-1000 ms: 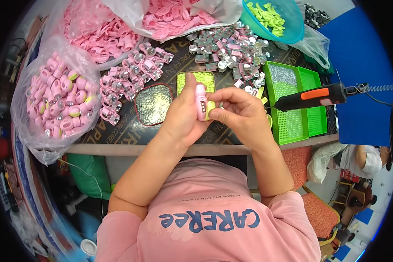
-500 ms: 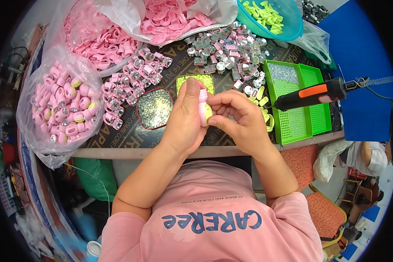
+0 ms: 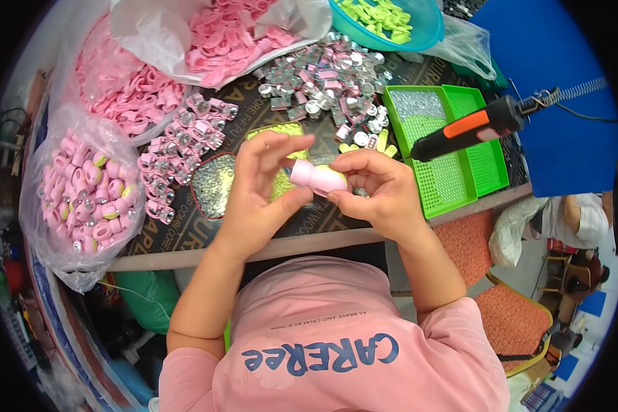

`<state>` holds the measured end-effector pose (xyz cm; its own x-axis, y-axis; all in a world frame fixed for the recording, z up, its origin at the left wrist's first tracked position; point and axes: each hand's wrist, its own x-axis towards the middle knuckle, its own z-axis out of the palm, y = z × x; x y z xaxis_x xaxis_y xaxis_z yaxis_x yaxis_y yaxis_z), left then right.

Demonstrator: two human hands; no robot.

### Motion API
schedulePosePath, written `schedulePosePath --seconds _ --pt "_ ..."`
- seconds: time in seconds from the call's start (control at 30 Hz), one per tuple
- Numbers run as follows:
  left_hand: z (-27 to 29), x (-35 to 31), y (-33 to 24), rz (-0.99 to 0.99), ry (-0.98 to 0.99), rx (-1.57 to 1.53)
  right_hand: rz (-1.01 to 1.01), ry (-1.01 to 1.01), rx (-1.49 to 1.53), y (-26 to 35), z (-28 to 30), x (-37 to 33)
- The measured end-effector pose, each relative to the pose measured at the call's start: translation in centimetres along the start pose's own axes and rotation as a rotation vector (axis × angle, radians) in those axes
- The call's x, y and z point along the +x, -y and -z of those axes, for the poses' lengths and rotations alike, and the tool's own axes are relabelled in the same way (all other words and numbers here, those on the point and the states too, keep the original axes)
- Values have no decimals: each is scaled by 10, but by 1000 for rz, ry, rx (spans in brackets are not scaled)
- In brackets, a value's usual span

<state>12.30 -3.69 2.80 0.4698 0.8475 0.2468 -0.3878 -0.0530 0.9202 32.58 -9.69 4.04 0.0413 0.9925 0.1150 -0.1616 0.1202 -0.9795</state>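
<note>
A small pink flashlight with a yellow-green part on its upper side lies sideways in front of me. My right hand pinches its right end between thumb and fingers. Around its left end my left hand is spread, thumb and fingers apart, with the flashlight's end in the gap between them. Just behind the hands stands a square tin of yellow-green pieces, partly covered by my left hand. To its left is another tin holding small clear and silvery bits.
A plastic bag of pink flashlights sits at the left, near rows of pink housings. Silvery parts are heaped behind. A black-and-orange electric screwdriver hangs over green trays at right. A blue bowl stands farther back.
The flashlight has turned from upright to lying sideways. My left hand has loosened from it and spread its fingers, while my right hand keeps its pinch. The view has shifted slightly.
</note>
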Motion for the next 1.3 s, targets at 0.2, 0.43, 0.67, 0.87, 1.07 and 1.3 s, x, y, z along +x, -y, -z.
schedulePosePath --seconds 0.2,0.43,0.67,0.87,1.07,1.3 --pt "8 3 -22 -44 311 684 -166 28 -69 3 11 -17" --pt "9 -21 2 95 269 516 328 -55 -742 25 28 -36" --pt "-13 -34 9 63 330 811 527 -327 -271 57 104 11" --pt "-31 -43 27 -124 296 859 263 -145 35 46 91 28" --pt "-29 -47 31 -243 285 889 402 -527 -147 73 126 -12" --pt "-32 -45 33 -179 236 855 322 -577 -196 54 138 -28"
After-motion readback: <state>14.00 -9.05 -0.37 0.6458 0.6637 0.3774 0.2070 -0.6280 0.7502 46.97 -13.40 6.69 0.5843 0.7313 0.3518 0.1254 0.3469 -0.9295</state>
